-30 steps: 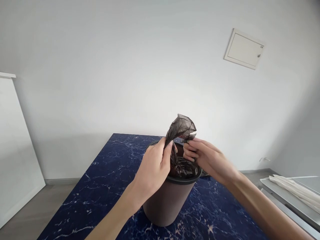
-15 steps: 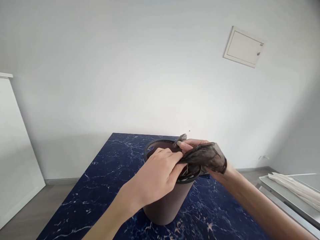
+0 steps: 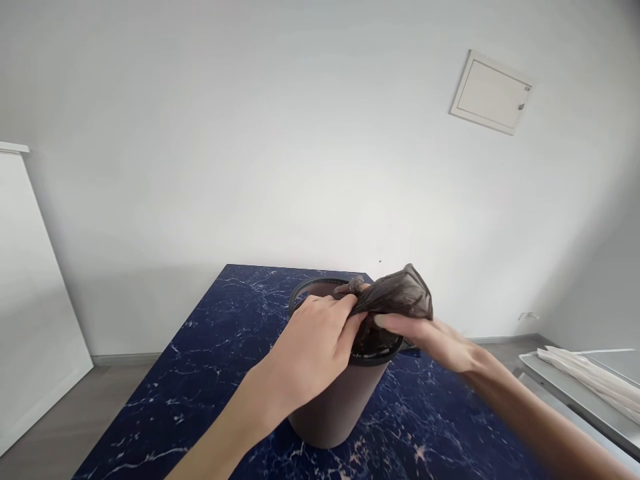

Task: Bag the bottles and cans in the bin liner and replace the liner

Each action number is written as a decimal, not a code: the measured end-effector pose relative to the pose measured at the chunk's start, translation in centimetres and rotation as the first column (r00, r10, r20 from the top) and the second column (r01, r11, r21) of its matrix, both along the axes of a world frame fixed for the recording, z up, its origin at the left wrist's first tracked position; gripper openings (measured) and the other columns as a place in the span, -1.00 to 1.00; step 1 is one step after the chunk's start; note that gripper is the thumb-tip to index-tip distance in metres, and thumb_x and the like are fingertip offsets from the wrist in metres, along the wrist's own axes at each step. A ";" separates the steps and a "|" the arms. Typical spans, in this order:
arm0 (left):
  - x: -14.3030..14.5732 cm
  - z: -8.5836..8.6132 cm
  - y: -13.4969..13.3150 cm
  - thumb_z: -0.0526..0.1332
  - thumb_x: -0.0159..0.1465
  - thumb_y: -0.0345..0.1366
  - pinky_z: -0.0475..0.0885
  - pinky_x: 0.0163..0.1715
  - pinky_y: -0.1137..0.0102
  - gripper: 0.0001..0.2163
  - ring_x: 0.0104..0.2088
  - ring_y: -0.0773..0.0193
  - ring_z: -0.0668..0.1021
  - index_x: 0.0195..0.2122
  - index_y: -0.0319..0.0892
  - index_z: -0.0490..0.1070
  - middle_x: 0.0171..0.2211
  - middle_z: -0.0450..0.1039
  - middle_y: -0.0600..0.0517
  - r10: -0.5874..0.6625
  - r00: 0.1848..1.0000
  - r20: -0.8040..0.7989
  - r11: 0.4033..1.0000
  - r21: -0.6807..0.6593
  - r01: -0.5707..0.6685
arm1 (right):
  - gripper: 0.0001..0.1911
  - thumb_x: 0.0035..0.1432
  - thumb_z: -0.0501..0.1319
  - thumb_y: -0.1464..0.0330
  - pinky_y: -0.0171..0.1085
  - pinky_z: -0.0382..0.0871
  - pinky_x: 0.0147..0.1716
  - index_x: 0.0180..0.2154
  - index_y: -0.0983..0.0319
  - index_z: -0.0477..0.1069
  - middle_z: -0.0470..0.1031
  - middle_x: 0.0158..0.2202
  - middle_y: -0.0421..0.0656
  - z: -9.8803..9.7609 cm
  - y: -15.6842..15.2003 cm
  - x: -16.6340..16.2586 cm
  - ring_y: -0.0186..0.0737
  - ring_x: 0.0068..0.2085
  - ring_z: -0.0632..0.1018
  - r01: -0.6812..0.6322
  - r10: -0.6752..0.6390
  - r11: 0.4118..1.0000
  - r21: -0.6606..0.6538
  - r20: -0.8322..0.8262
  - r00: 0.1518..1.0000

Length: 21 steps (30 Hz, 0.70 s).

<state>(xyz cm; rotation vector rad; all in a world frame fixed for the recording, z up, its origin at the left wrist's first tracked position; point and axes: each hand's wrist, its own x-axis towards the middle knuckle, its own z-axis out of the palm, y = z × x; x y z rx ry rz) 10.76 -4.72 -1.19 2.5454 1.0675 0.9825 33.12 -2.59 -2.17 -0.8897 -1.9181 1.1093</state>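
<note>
While its crumpled end flares toward one o'clock, the thin black plastic bag point(image 3: 400, 293) sits over the mouth of the bin point(image 3: 345, 407), with more dark, shiny plastic down inside the rim. The left hand point(image 3: 313, 350), at eight o'clock from the bag's gathered neck, is closed around that neck, knuckles up. The right hand point(image 3: 435, 337) comes in from four o'clock, its thumb stretched under the flared end; its other fingers are mostly hidden behind the plastic, so I cannot tell how it grips. The brown, black-rimmed bin stands upright on a dark blue, white-veined desk point(image 3: 210, 373). Farther out, a pale wall point(image 3: 225, 133) fills twelve o'clock, with a hatch point(image 3: 491, 95) at one o'clock from the bin. A white cabinet point(image 3: 35, 293) stands near nine o'clock, and a bundle of white cloth point(image 3: 590, 380) lies on a grey surface point(image 3: 620, 365) at three.
</note>
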 end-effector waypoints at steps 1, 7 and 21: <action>0.2 -0.2 0.0 -0.05 0.59 -0.31 0.52 0.02 0.04 -0.66 -0.10 0.02 0.64 -0.06 -0.16 0.55 -0.10 0.64 -0.11 0.012 1.000 -0.028 1.000 0.029 -0.011 | -0.60 0.33 0.34 -0.01 0.11 0.48 0.24 0.04 0.07 0.65 0.65 0.05 -0.08 0.4 -0.4 -0.8 0.14 0.15 0.58 0.017 -0.018 0.999 0.044 0.026 0.999; 0.6 -0.9 0.3 0.13 0.55 -0.27 0.42 0.20 -0.03 -0.78 0.04 0.01 0.62 -0.05 -0.10 0.61 -0.04 0.67 -0.03 0.003 1.000 -0.007 0.997 0.072 -0.003 | -0.54 0.39 0.24 -0.09 -0.07 0.53 0.15 0.00 0.11 0.63 0.66 -0.03 -0.08 0.7 -1.3 -3.8 0.05 0.08 0.61 0.260 -0.248 0.953 0.157 -0.089 0.965; -0.4 -0.2 0.4 0.18 0.33 -0.55 0.38 0.24 -0.04 -0.65 0.01 0.06 0.59 -0.06 -0.01 0.65 -0.08 0.69 0.09 0.053 0.998 0.035 0.998 -0.042 -0.052 | -0.61 0.55 0.08 0.07 -0.17 0.56 0.01 -0.17 0.10 0.58 0.58 -0.13 -0.10 2.9 -2.8 -0.1 -0.16 -0.09 0.60 -0.093 0.040 0.964 0.251 0.211 0.977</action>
